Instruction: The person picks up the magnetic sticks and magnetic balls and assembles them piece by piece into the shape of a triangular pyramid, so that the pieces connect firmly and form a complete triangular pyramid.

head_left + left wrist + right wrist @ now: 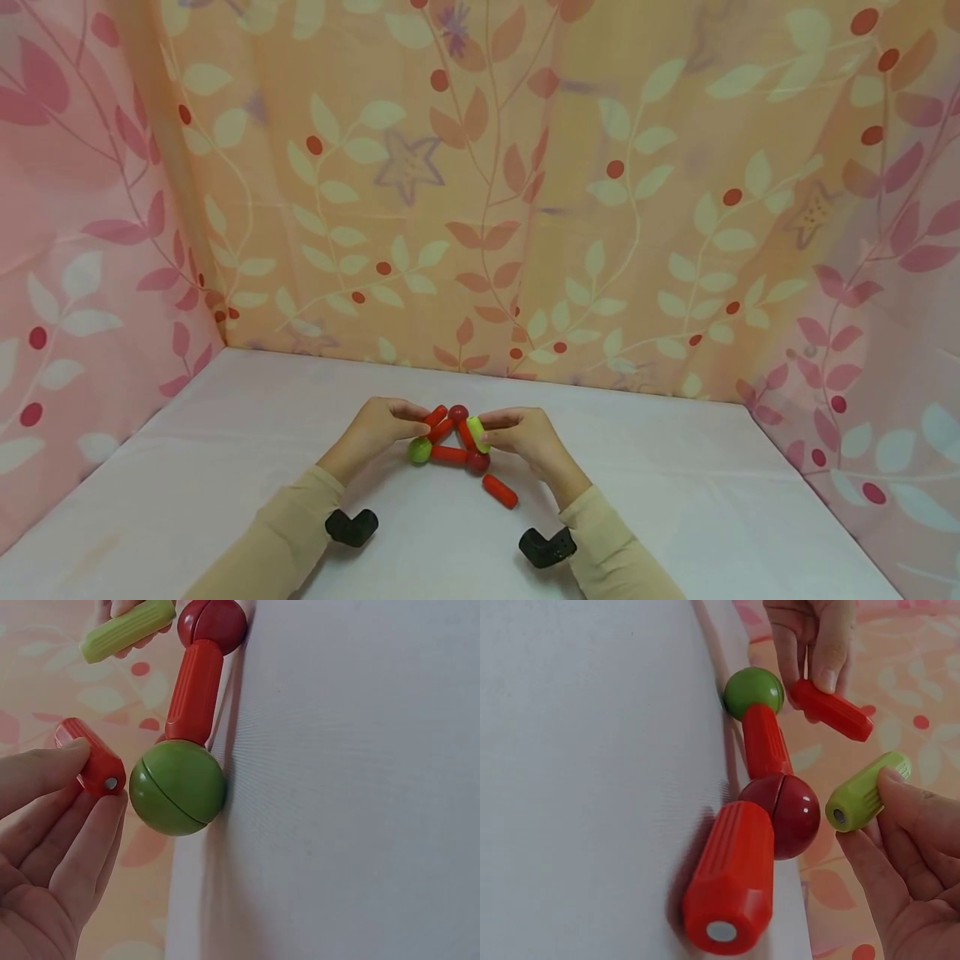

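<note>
On the white table lies a triangle of magnetic rods and balls: a green ball at the left corner, a dark red ball at the right, another red ball at the far corner, with red rods between them. My left hand pinches a separate red rod above the green ball, its magnetic end showing in the left wrist view. Between thumb and fingers, my right hand holds a yellow-green rod, tilted, above the right red ball.
A loose red rod lies nearest me, close to the right red ball; whether they touch is unclear. Patterned cloth walls enclose the white tabletop at the back and sides. Black wrist devices sit at both sleeves.
</note>
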Tool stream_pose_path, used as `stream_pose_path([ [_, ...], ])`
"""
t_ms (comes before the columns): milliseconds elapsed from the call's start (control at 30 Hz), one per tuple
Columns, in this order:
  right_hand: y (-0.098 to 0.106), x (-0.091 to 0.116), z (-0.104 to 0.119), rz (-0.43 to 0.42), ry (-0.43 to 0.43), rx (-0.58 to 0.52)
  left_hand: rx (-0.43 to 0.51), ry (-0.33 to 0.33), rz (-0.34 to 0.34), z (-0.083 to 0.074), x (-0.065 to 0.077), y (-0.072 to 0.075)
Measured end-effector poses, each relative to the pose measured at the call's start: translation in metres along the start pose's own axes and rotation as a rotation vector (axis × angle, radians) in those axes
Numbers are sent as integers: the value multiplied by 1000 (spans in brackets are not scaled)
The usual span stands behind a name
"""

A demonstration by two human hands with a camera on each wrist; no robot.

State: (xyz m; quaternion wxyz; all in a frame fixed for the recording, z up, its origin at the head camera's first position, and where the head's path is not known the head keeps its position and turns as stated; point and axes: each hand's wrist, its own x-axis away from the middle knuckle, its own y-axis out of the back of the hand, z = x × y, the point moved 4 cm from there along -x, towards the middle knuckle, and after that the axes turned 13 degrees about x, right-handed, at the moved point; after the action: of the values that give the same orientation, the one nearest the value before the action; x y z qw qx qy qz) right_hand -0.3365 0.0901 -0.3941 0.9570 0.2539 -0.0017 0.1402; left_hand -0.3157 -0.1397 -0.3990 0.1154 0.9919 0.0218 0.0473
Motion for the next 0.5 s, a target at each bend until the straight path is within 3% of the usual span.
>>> stream_pose_path([
  [500, -7, -1, 3, -5, -48, 0, 1, -22, 3, 3, -1, -2],
])
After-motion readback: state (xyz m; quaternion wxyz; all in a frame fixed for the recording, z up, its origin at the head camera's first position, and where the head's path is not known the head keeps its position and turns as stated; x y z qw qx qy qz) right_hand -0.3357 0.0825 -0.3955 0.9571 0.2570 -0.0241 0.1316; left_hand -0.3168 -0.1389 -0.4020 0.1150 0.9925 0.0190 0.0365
